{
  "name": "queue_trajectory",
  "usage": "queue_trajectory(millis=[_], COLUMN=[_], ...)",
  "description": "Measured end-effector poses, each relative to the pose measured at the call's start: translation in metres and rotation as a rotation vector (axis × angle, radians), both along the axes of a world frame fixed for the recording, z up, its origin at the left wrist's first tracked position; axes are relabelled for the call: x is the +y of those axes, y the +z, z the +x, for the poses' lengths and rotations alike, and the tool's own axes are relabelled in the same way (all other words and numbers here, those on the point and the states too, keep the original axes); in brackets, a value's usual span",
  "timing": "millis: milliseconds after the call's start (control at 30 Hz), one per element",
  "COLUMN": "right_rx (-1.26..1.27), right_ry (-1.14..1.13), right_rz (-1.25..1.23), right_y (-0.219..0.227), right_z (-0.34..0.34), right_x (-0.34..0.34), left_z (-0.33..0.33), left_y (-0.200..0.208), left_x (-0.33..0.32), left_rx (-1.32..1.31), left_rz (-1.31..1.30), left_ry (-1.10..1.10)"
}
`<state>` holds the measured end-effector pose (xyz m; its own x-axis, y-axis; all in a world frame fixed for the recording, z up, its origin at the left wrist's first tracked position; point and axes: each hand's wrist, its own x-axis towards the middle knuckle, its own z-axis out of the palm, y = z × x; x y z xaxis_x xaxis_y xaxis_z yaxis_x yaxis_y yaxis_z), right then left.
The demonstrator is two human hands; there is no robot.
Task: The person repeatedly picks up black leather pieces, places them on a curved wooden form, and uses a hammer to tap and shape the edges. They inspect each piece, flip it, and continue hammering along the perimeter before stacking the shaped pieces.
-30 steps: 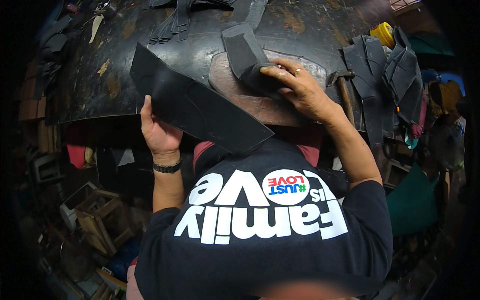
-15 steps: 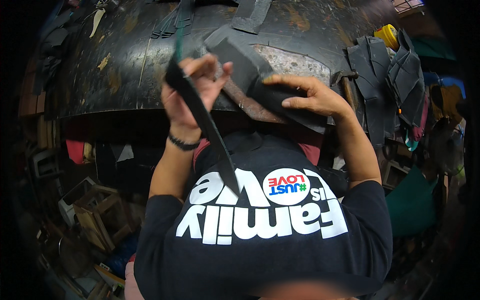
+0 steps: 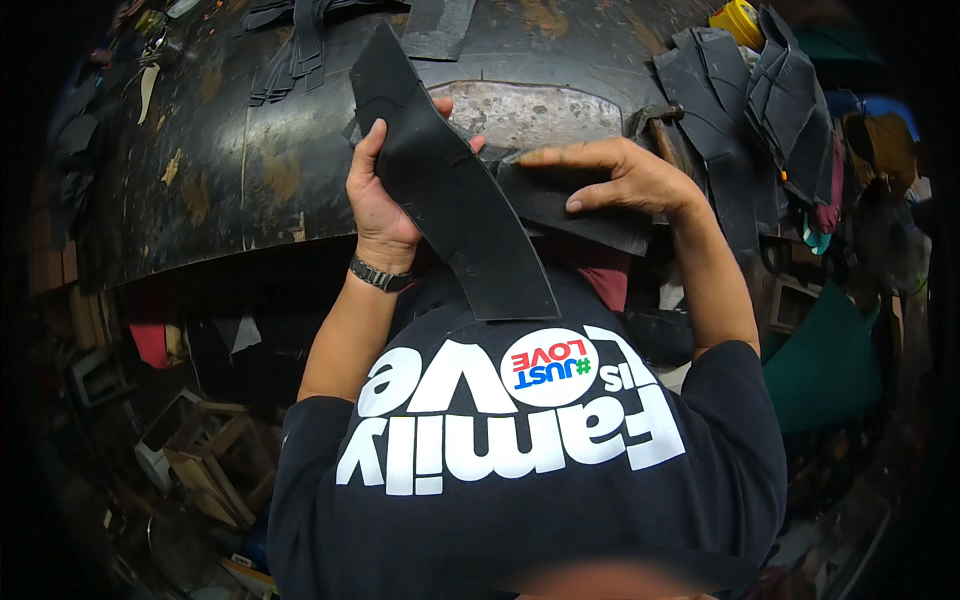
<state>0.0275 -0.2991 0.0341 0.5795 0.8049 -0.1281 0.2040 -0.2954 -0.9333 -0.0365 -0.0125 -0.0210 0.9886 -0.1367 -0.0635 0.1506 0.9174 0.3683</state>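
My left hand (image 3: 385, 195) is closed on a long, bent strip of black sheet material (image 3: 440, 190), leather-like or rubbery. The thumb lies on its face and the fingers are behind it. The strip is tilted, its lower end in front of my shirt. My right hand (image 3: 640, 175) holds a second black sheet piece (image 3: 565, 205) at the near edge of the worktable, fingers along its far edge and thumb on its face. Beneath the hands and beyond them lies a worn, speckled grey slab (image 3: 530, 112), partly covered by the pieces.
A hammer (image 3: 655, 120) lies right of the slab. Stacks of black cut pieces (image 3: 705, 110) and a yellow tub (image 3: 738, 22) stand at the right. More black strips (image 3: 290, 60) lie at the back of the dark worktable (image 3: 230, 160). Wooden frames (image 3: 220, 460) sit below left.
My left hand has turned the strip from edge-on to broad face up and lifted it clear of the slab. My right hand has stayed on the other piece.
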Motion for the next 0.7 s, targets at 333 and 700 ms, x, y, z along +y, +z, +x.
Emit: queue_trajectory(millis=[333,700], right_rx=[-0.178,-0.792], right_ry=[-0.44,-0.236], right_rz=[-0.045,-0.22], right_y=[0.014,-0.007], right_z=[-0.015,-0.044], right_x=[-0.045,0.031], left_z=[-0.004,-0.02], left_y=[-0.008,-0.003], left_x=[-0.01,-0.001], left_rx=[-0.107,-0.018], left_rz=[-0.04,-0.094], left_ry=[0.094,0.238])
